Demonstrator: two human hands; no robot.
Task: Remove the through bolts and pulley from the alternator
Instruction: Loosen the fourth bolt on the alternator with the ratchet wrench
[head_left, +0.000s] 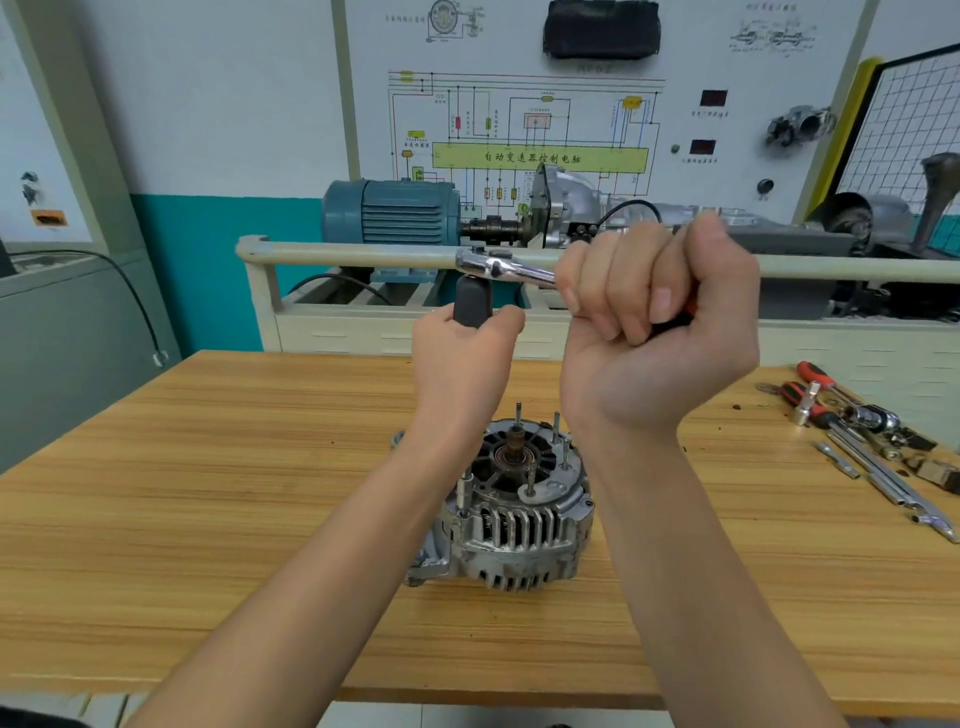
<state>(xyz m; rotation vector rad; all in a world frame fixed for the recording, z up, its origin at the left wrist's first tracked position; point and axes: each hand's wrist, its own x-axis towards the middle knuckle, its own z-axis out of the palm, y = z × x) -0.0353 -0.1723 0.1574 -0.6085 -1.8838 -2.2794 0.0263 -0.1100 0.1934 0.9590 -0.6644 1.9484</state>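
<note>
The grey alternator (511, 525) stands on the wooden table (208, 493) between my forearms, its rear end up, with several thin bolts sticking up from it. Above it I hold a chrome ratchet wrench (498, 267) raised in the air. My right hand (660, 322) grips its handle in a fist. A dark socket (471, 300) hangs from the ratchet head, and my left hand (462, 364) holds this socket between thumb and fingers. The pulley is hidden from this side.
Loose tools (857, 436) lie at the table's right end: red-handled screwdrivers, extension bars and sockets. Behind the table runs a pale rail (337, 254) with a blue electric motor (389, 210) and a gearbox in front of a wiring-diagram board.
</note>
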